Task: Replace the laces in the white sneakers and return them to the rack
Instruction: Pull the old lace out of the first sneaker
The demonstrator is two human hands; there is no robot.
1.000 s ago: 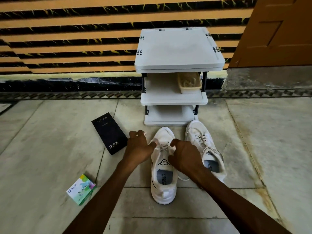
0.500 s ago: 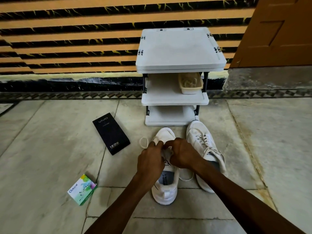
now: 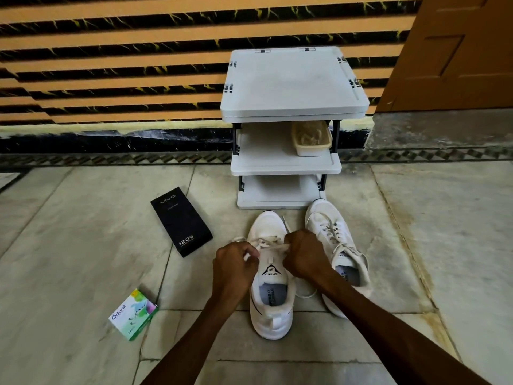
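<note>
Head camera is looking down at a pale stone floor (image 3: 83,245), which is filling most of the picture. A striped wall (image 3: 111,65), orange and black, is standing at the back, and a brown door (image 3: 458,51) is showing in the top right corner. A grey rack (image 3: 291,79) with three shelves is standing against the wall. Two white sneakers are lying on the floor just in front of the rack, side by side, with their toes pointing at it. The right sneaker (image 3: 327,226) is laced up, and its toe is sitting right by the bottom shelf. The left sneaker (image 3: 270,315) is lying between the person's two arms. A black box (image 3: 181,223) is lying flat on the floor near the sneakers, on their left. The left hand (image 3: 236,270) is curling its fingers and pinching one end of the white lace (image 3: 266,243) over the left sneaker. The right hand (image 3: 305,254) is curling too and pinching the other end. A small green box (image 3: 133,315) is lying further left, closer to the person. A little tan tub (image 3: 311,151) is sitting on the right side of the middle shelf.
</note>
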